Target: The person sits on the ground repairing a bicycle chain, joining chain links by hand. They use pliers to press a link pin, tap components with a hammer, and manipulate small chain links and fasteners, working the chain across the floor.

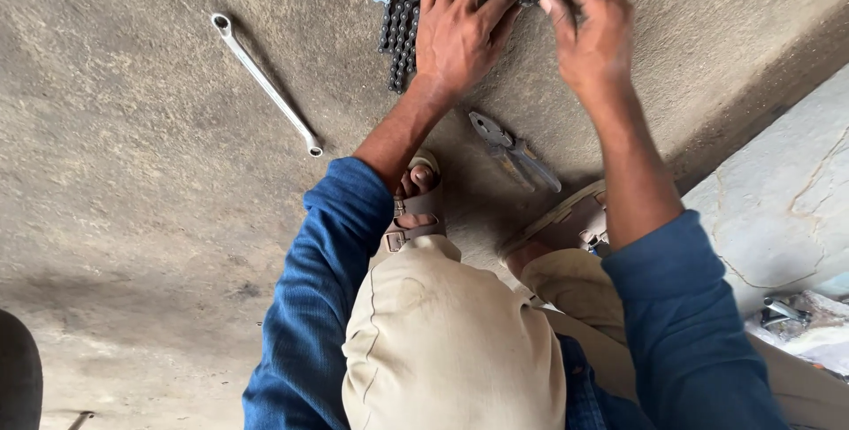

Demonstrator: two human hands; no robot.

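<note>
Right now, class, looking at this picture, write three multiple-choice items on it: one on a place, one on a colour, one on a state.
1. Where do the pliers lie?
A. On the floor between the forearms
B. On top of the chain
C. In the left hand

2. What colour are the sleeves?
A. Red
B. Blue
C. White

3. What is the state of the spanner?
A. Held in the right hand
B. Lying untouched on the floor
C. Resting across the pliers

Answers:
1 A: the pliers rest on the concrete floor below the hands, held by neither.
2 B: both sleeves are blue.
3 B: the spanner lies apart to one side, while the left hand and right hand pinch a small metal piece by the chain.
</note>
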